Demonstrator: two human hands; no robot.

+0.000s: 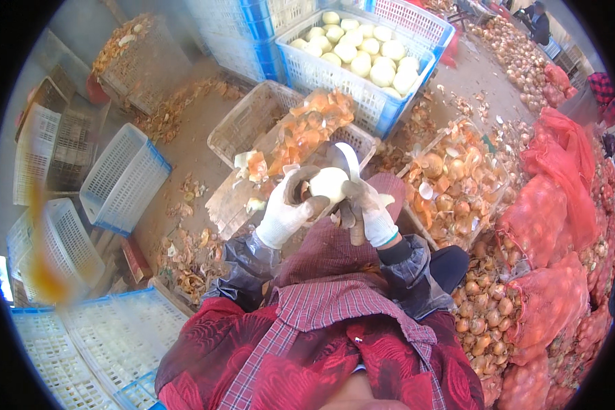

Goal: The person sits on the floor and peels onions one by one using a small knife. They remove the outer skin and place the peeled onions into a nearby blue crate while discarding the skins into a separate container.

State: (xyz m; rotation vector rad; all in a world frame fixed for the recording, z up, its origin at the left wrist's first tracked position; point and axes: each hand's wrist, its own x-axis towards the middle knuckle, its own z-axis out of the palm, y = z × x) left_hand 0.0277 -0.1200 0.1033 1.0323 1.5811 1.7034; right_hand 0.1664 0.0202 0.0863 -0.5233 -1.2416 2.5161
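My left hand (287, 205), in a white glove with dark-coated fingers, holds a peeled white onion (328, 184) in front of my lap. My right hand (367, 207), gloved the same way, is closed on a knife whose curved pale blade (350, 160) points up and away from me. The handle is hidden in the fingers. The right fingertips touch the onion's right side. Just beyond the hands, a wooden board (225, 205) bears a heap of orange-brown onion skins (312, 125).
A blue-and-white crate (328, 84) of peeled onions stands ahead. At right are a container of unpeeled onions and skins (453, 179) and red mesh sacks (548, 302). Plastic crates (123, 179) stand at left. Another person (538, 23) is far off at upper right.
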